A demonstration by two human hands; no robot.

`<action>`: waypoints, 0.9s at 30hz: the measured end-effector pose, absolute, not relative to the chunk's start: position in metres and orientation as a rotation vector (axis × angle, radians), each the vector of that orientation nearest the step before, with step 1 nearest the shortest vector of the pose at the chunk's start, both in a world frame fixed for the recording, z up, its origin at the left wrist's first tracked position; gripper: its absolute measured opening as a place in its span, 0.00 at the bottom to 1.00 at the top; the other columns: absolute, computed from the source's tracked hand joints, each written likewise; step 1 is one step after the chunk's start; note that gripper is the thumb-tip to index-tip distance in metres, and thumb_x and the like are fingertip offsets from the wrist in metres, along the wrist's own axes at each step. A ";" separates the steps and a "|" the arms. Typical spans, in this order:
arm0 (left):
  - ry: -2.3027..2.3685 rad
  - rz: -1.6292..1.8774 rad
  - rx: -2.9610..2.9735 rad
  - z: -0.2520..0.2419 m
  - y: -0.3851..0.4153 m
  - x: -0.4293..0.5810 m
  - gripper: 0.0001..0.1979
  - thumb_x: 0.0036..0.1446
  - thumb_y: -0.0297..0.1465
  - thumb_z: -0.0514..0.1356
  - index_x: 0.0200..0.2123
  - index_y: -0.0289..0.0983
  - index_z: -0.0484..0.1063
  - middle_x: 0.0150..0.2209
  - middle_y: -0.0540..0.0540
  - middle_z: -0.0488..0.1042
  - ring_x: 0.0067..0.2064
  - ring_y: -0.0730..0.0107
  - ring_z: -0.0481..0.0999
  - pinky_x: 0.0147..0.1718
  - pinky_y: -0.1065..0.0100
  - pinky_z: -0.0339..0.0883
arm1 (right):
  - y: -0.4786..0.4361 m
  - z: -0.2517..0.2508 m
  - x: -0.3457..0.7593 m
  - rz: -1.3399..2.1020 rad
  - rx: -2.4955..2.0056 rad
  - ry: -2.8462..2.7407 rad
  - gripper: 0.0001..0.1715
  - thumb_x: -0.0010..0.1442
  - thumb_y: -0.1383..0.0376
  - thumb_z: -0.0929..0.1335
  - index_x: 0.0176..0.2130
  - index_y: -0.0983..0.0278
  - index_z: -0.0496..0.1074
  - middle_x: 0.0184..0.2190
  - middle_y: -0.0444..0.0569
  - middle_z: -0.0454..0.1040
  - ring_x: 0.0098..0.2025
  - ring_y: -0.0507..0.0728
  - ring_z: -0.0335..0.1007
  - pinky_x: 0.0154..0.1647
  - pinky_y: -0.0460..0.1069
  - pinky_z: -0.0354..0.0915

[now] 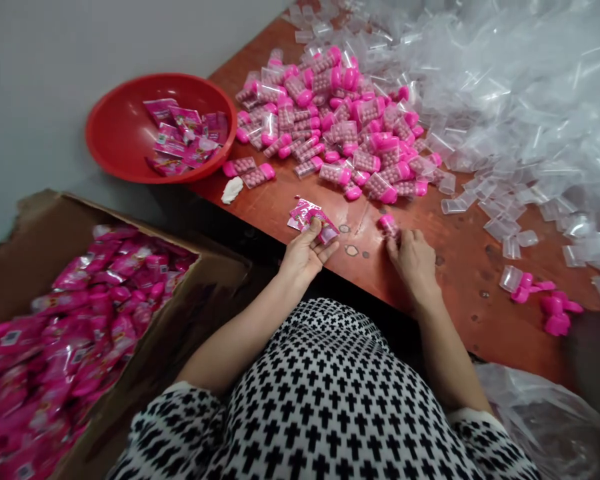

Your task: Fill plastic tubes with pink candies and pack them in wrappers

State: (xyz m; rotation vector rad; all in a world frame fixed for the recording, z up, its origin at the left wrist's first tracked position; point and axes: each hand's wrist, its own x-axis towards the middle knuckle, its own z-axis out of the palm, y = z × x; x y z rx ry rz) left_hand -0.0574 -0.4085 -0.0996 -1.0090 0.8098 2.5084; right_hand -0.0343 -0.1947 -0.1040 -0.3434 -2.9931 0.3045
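My left hand (306, 255) is closed on a pink printed packet (307, 212) at the table's front edge. To its right, my right hand (416, 261) has its fingers closed around a small clear bottle with a pink cap (387, 223), just above the table top. Part of that bottle is hidden by my fingers. Behind both hands lies a heap of clear bottles filled with small pink balls (330, 120), all with pink caps.
A red bowl (113, 137) with several pink packets stands at the left. Below it, an open cardboard box (220, 263) holds many pink packets. Clear empty containers (520, 100) cover the right. Pink plastic pieces (555, 313) and a plastic bag (545, 420) are nearer.
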 end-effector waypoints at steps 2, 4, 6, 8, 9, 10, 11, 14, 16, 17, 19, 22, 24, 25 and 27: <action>0.761 2.532 -1.010 -0.100 -0.407 -0.057 0.08 0.53 0.31 0.69 0.30 0.35 0.74 0.28 0.49 0.78 0.30 0.69 0.81 0.38 0.65 0.77 | -0.202 -0.103 -0.031 0.693 -0.347 -2.895 0.17 0.63 0.59 0.62 0.36 0.67 0.75 0.31 0.57 0.77 0.32 0.61 0.75 0.35 0.55 0.70; 0.713 2.561 -1.031 -0.100 -0.406 -0.057 0.08 0.54 0.31 0.69 0.30 0.35 0.74 0.28 0.50 0.78 0.31 0.69 0.81 0.41 0.64 0.77 | -0.216 -0.102 -0.019 1.289 -0.313 -2.730 0.18 0.63 0.54 0.63 0.35 0.64 0.74 0.25 0.49 0.76 0.26 0.57 0.74 0.31 0.52 0.71; 0.671 2.587 -1.046 -0.101 -0.404 -0.058 0.07 0.55 0.30 0.68 0.31 0.35 0.74 0.28 0.50 0.78 0.31 0.69 0.81 0.41 0.64 0.76 | -0.236 -0.103 -0.005 1.814 -0.312 -2.514 0.20 0.61 0.49 0.65 0.37 0.63 0.74 0.24 0.45 0.76 0.23 0.54 0.73 0.28 0.50 0.72; 0.638 2.607 -1.049 -0.101 -0.400 -0.059 0.07 0.56 0.30 0.68 0.31 0.35 0.73 0.27 0.50 0.78 0.30 0.70 0.80 0.40 0.66 0.76 | -0.258 -0.103 0.007 2.083 -0.388 -2.326 0.22 0.59 0.47 0.67 0.38 0.63 0.74 0.25 0.44 0.76 0.23 0.53 0.73 0.27 0.50 0.74; 0.623 2.615 -1.047 -0.101 -0.398 -0.060 0.07 0.56 0.29 0.68 0.30 0.35 0.73 0.27 0.50 0.78 0.29 0.71 0.80 0.38 0.67 0.76 | -0.267 -0.104 0.011 2.144 -0.435 -2.257 0.23 0.58 0.46 0.68 0.39 0.63 0.74 0.25 0.44 0.76 0.23 0.52 0.74 0.27 0.50 0.74; 0.609 2.620 -1.050 -0.101 -0.396 -0.060 0.07 0.56 0.29 0.67 0.30 0.35 0.73 0.27 0.50 0.78 0.28 0.72 0.79 0.37 0.69 0.76 | -0.274 -0.105 0.013 2.181 -0.478 -2.205 0.24 0.57 0.46 0.69 0.39 0.64 0.74 0.25 0.44 0.76 0.23 0.52 0.75 0.27 0.50 0.75; 0.595 2.621 -1.055 -0.101 -0.394 -0.061 0.07 0.56 0.30 0.67 0.30 0.35 0.73 0.26 0.51 0.77 0.28 0.74 0.79 0.37 0.70 0.75 | -0.280 -0.106 0.013 2.205 -0.512 -2.167 0.25 0.56 0.46 0.70 0.39 0.64 0.74 0.25 0.44 0.76 0.24 0.52 0.75 0.27 0.49 0.75; 0.567 2.622 -1.057 -0.099 -0.390 -0.062 0.08 0.58 0.30 0.66 0.29 0.35 0.72 0.25 0.51 0.77 0.27 0.75 0.78 0.36 0.72 0.74 | -0.286 -0.109 0.010 2.258 -0.560 -2.111 0.25 0.54 0.46 0.71 0.37 0.64 0.74 0.26 0.44 0.76 0.25 0.53 0.76 0.27 0.50 0.76; 0.568 2.626 -1.051 -0.099 -0.388 -0.062 0.08 0.58 0.30 0.66 0.29 0.35 0.73 0.25 0.50 0.77 0.27 0.75 0.78 0.35 0.72 0.73 | -0.285 -0.110 0.008 2.275 -0.565 -2.089 0.24 0.54 0.46 0.71 0.37 0.64 0.74 0.26 0.43 0.76 0.25 0.53 0.76 0.27 0.50 0.77; 0.574 2.629 -1.047 -0.098 -0.388 -0.063 0.08 0.59 0.30 0.66 0.29 0.35 0.73 0.25 0.50 0.77 0.28 0.75 0.78 0.35 0.72 0.73 | -0.285 -0.110 0.008 2.276 -0.566 -2.081 0.24 0.55 0.46 0.71 0.37 0.64 0.74 0.26 0.43 0.76 0.25 0.53 0.76 0.27 0.50 0.77; 0.593 2.628 -1.050 -0.098 -0.387 -0.064 0.08 0.58 0.31 0.66 0.29 0.35 0.73 0.26 0.50 0.77 0.28 0.74 0.77 0.35 0.72 0.72 | -0.285 -0.110 0.008 2.272 -0.570 -2.073 0.24 0.55 0.46 0.71 0.37 0.64 0.74 0.26 0.43 0.75 0.25 0.53 0.76 0.27 0.50 0.77; 0.615 2.629 -1.042 -0.099 -0.385 -0.063 0.09 0.56 0.32 0.68 0.28 0.35 0.73 0.26 0.51 0.76 0.27 0.76 0.76 0.34 0.72 0.71 | -0.286 -0.110 0.009 2.289 -0.563 -2.070 0.24 0.54 0.46 0.71 0.36 0.64 0.73 0.26 0.43 0.75 0.25 0.53 0.76 0.27 0.50 0.77; 0.628 2.640 -1.015 -0.100 -0.383 -0.062 0.09 0.55 0.32 0.69 0.28 0.34 0.73 0.25 0.51 0.76 0.26 0.76 0.76 0.33 0.73 0.70 | -0.287 -0.111 0.008 2.306 -0.564 -2.064 0.23 0.55 0.46 0.71 0.36 0.64 0.73 0.25 0.43 0.75 0.25 0.53 0.76 0.27 0.50 0.77; 0.635 2.652 -0.995 -0.101 -0.382 -0.062 0.10 0.54 0.32 0.69 0.27 0.34 0.73 0.25 0.51 0.76 0.26 0.77 0.75 0.33 0.73 0.70 | -0.288 -0.112 0.008 2.310 -0.566 -2.060 0.23 0.55 0.47 0.71 0.36 0.64 0.73 0.24 0.43 0.75 0.24 0.53 0.76 0.27 0.50 0.77; 0.652 2.676 -0.961 -0.102 -0.380 -0.061 0.11 0.53 0.32 0.70 0.27 0.34 0.72 0.24 0.52 0.76 0.25 0.77 0.75 0.31 0.73 0.70 | -0.288 -0.114 0.007 2.318 -0.564 -2.051 0.23 0.55 0.47 0.71 0.36 0.64 0.73 0.24 0.42 0.75 0.24 0.52 0.75 0.27 0.50 0.77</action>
